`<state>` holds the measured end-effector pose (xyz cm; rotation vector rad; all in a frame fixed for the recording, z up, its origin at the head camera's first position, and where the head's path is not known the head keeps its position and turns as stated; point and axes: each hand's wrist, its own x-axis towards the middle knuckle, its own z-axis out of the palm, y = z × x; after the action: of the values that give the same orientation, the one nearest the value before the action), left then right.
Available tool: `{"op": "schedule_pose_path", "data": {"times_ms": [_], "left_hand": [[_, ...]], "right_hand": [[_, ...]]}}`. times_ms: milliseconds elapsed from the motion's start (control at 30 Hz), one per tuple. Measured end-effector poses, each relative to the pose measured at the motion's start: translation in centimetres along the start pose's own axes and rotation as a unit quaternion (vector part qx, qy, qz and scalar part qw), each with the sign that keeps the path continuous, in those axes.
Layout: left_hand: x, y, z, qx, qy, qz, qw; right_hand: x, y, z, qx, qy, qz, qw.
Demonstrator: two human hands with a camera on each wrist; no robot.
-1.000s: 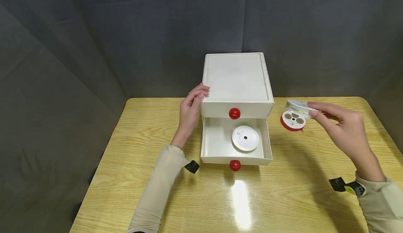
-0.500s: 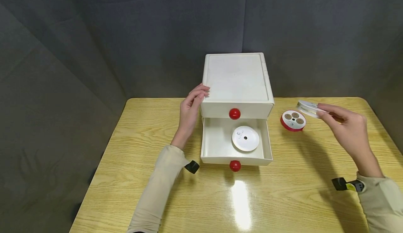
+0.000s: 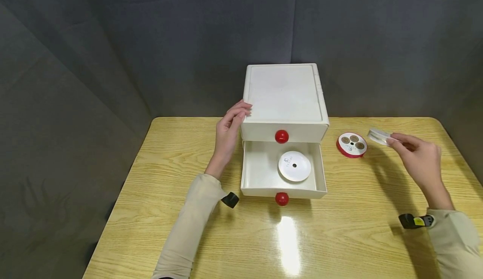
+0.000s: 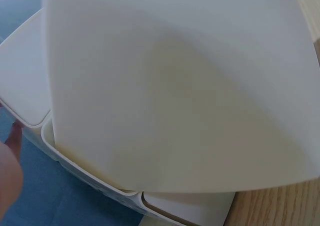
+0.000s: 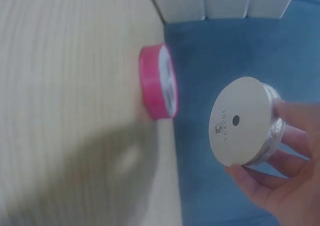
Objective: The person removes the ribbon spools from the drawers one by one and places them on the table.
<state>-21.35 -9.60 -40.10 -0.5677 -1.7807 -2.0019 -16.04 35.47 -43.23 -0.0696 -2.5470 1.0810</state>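
Note:
My right hand pinches a white ribbon spool by its rim, fingers and thumb on opposite edges. In the head view the spool is tilted above the table's right side, to the right of a red ribbon spool that lies flat. My left hand rests on the left top edge of a white two-drawer unit, fingertips on the lid. Its lower drawer is pulled out and holds another white spool; the upper drawer is pushed in. In the left wrist view the unit mostly hides that hand.
The wooden table extends on both sides of the unit and in front. Behind it hangs a dark cloth. Red round knobs stick out from the drawer fronts.
My right hand has carried the white spool to the right and a little nearer, away from the red spool, which it partly covered before. The left hand and drawer unit stay still.

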Motion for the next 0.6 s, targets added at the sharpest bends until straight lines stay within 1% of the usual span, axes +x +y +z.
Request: {"op": "schedule_pose_path", "data": {"times_ms": [100,300,433,567,600], "left_hand": [[0.0,0.0,0.0,0.001,0.001,0.0,1.0],[0.0,-0.1,0.0,0.0,0.003,0.003,1.0],[0.0,-0.1,0.0,-0.001,0.002,0.003,1.0],[0.0,-0.1,0.1,-0.004,0.002,0.003,1.0],[0.0,-0.1,0.1,-0.004,0.002,0.003,1.0]], "right_hand": [[0.1,0.9,-0.1,-0.022,-0.009,0.019,0.9995],[0.3,2.5,0.1,-0.043,-0.028,0.053,0.9973],[0.3,3.4,0.2,-0.051,-0.036,0.06,0.9962],[0.3,4.3,0.4,-0.052,-0.044,0.059,0.996],[0.3,4.5,0.4,-0.054,-0.043,0.054,0.9962]]}}
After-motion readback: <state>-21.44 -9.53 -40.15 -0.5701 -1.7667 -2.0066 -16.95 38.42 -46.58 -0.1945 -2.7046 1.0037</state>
